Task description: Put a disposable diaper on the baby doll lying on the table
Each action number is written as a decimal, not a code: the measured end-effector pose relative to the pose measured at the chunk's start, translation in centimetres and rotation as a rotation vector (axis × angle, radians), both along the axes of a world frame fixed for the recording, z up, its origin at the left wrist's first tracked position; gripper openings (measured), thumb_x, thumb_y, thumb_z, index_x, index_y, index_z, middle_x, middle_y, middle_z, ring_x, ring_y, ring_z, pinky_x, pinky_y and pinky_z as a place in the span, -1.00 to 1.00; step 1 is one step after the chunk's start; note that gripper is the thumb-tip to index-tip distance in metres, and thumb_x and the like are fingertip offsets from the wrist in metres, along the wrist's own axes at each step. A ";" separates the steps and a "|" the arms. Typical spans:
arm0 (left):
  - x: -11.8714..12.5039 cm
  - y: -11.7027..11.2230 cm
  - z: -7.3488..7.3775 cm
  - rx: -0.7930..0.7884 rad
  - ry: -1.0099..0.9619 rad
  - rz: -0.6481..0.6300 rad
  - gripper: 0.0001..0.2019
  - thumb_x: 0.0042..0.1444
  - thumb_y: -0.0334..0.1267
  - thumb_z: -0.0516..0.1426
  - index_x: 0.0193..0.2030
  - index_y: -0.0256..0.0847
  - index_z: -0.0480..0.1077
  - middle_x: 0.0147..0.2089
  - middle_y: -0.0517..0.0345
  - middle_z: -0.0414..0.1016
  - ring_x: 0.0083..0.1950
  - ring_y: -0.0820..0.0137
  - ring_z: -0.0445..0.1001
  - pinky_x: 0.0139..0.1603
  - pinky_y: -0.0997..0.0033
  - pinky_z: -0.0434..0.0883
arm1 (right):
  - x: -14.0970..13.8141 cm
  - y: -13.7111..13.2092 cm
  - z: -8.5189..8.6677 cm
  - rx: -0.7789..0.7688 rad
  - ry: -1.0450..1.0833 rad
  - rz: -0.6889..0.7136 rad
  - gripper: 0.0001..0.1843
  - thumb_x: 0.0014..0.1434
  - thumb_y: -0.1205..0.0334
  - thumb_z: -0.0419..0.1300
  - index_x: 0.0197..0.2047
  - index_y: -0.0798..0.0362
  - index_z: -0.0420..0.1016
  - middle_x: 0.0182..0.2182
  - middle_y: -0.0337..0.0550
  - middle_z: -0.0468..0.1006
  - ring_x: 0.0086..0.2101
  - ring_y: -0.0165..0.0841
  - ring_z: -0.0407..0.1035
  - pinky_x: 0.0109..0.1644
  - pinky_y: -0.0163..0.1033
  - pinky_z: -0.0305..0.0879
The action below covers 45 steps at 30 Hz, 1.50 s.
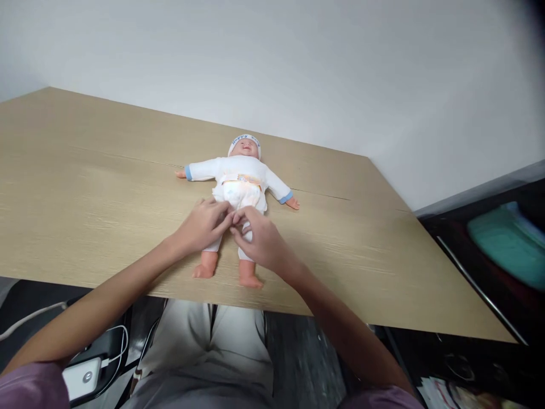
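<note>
A baby doll (244, 166) lies on its back on the table, head away from me and arms spread. It wears a white top with blue cuffs, a lettered white cap and white leg coverings, with bare feet showing. Around its hips sits a white diaper (242, 194) with a coloured strip at the waist. My left hand (208, 224) and my right hand (261, 236) meet over the doll's upper legs, just below the diaper. The fingers of both are bent and pinched together, fingertips touching or nearly so. What lies between them is too small to make out.
The wooden table (106, 227) has a thin seam across it and meets a pale wall (272, 68) behind. A white device (82, 378) with a cable rests at lower left. A green object (506, 244) is on something dark at right, and papers (445, 392) lie below.
</note>
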State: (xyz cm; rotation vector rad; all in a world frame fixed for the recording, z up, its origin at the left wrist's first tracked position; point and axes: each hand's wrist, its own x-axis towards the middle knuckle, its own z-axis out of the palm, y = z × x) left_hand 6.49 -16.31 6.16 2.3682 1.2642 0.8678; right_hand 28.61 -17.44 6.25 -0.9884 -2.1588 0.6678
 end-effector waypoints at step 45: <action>-0.3 2.9 -5.2 -0.300 -0.600 0.230 -0.39 0.01 0.00 0.54 0.03 -0.11 0.34 0.02 0.12 0.55 -0.03 0.25 0.56 0.02 0.25 0.45 | 1.6 1.3 -3.8 0.038 0.077 -0.524 -0.72 0.40 -0.11 0.39 -0.13 -0.10 0.54 -0.10 -0.14 0.80 -0.10 -0.07 0.62 0.10 0.06 0.38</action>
